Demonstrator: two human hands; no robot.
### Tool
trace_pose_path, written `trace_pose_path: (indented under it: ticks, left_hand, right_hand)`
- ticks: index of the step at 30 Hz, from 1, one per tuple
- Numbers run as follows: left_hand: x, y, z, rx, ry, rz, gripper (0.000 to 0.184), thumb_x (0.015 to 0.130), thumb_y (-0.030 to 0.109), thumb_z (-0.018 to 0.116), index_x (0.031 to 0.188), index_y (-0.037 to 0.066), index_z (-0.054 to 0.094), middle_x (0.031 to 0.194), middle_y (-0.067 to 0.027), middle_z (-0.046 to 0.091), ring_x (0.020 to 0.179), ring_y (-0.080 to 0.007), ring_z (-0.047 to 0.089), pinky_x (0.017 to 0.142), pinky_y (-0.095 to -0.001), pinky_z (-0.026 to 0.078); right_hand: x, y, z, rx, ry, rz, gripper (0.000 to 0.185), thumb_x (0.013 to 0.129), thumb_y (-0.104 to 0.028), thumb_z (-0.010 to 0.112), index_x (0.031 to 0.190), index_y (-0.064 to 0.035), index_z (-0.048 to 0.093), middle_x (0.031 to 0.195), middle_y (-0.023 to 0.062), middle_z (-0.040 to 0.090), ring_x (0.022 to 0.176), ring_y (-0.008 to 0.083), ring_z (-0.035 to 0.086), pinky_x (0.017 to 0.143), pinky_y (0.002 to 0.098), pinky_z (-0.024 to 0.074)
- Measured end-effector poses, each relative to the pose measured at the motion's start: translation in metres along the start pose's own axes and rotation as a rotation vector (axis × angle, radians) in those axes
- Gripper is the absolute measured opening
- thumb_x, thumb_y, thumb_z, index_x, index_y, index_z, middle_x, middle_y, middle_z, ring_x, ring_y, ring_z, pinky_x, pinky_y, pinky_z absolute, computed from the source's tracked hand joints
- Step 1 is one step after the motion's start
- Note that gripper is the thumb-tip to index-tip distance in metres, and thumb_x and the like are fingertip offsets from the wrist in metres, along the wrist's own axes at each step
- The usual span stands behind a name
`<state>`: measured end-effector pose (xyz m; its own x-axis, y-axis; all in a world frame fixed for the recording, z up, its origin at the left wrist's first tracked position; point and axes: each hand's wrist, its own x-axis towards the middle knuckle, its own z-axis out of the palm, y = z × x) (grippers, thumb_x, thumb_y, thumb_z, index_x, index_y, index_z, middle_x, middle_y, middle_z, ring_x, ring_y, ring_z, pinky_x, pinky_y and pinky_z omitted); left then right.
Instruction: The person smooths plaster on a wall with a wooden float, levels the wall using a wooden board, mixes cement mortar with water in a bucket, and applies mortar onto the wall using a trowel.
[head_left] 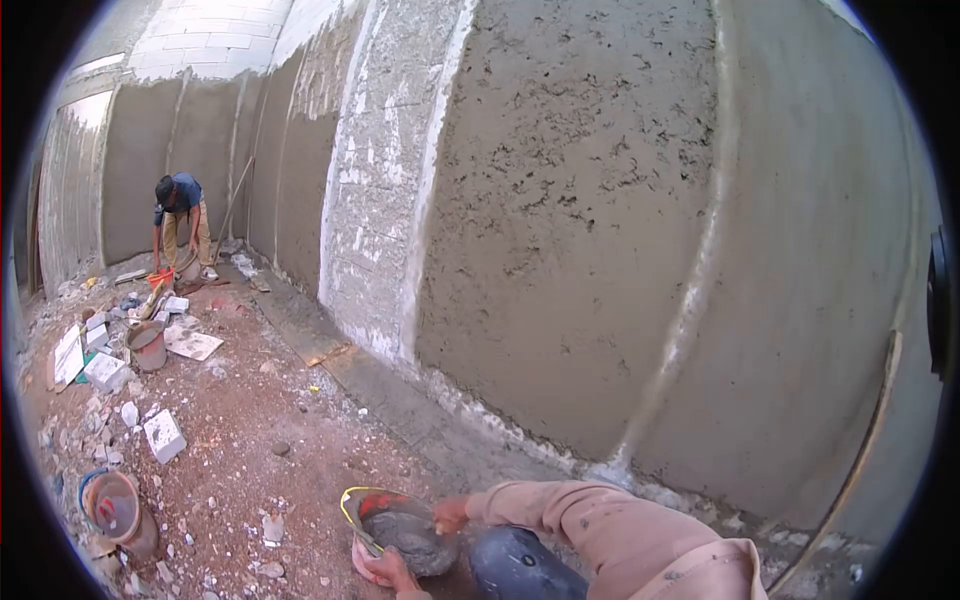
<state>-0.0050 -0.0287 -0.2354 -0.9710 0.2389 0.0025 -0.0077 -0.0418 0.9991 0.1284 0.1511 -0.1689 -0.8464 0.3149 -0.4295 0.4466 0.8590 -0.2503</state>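
Observation:
A mortar bucket (352, 507) with a yellowish rim and red inner wall is tilted towards me near the bottom of the view, with wet grey mortar (400, 537) inside. My left hand (385, 568) grips its near left side. My right hand (452, 514) is closed at the right edge of the bucket, over the mortar; what it holds is too small to make out. My knee (525, 568) in dark trousers is bent close to the bucket. Beside me rises a wall panel (560, 250) of rough, wet-looking grey mortar.
A second bucket (148, 535) with a blue handle stands lower left, and another bucket (150, 350) farther off. White blocks (164, 436) and rubble lie on the reddish ground. A co-worker (182, 210) bends over an orange bucket (161, 278). A long wooden strip (868, 450) leans on the right wall.

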Motion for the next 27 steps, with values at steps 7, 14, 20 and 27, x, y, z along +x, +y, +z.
trace_pose_path:
  ticks: [7, 14, 20, 27]
  left_hand:
    - [0.006, -0.027, -0.020, -0.038, -0.157, 0.040, 0.072, 0.069, -0.002, 0.061, 0.139, -0.009, 0.049, 0.127, -0.0213, 0.062, 0.112, -0.0325, 0.061, 0.101, -0.0422, 0.047]
    - [0.023, -0.057, -0.023, -0.153, -0.119, -0.036, 0.076, 0.068, -0.009, 0.064, 0.142, -0.007, 0.048, 0.106, -0.0110, 0.069, 0.083, -0.0185, 0.066, 0.072, -0.0350, 0.056]
    - [0.019, -0.038, -0.018, -0.252, -0.069, -0.088, 0.065, 0.068, -0.007, 0.066, 0.133, -0.005, 0.057, 0.096, -0.0054, 0.067, 0.070, -0.0151, 0.062, 0.061, -0.0309, 0.051]
    - [0.014, -0.026, -0.012, -0.275, -0.024, -0.189, 0.068, 0.062, -0.016, 0.065, 0.128, -0.001, 0.057, 0.109, -0.0039, 0.066, 0.094, -0.0173, 0.065, 0.078, -0.0289, 0.054]
  right_hand:
    - [0.055, 0.014, 0.069, 0.014, 0.308, 0.059, 0.020, 0.073, -0.025, 0.064, 0.073, -0.0065, 0.073, 0.079, 0.0212, 0.071, 0.077, 0.0433, 0.069, 0.069, 0.0513, 0.0550]
    - [-0.014, -0.046, -0.030, -0.251, 0.192, -0.228, 0.027, 0.078, -0.033, 0.066, 0.081, -0.0063, 0.069, 0.073, 0.0190, 0.069, 0.072, 0.0398, 0.070, 0.065, 0.0504, 0.0556]
    - [0.075, -0.005, -0.027, -0.438, 0.303, -0.182, 0.024, 0.083, -0.021, 0.060, 0.084, -0.0039, 0.076, 0.087, 0.0178, 0.074, 0.079, 0.0358, 0.073, 0.070, 0.0466, 0.0581]
    - [0.037, -0.024, 0.030, 0.224, -0.248, -0.063, 0.050, 0.095, -0.042, 0.054, 0.113, 0.0028, 0.067, 0.107, 0.0245, 0.071, 0.099, 0.0416, 0.068, 0.083, 0.0479, 0.0515]
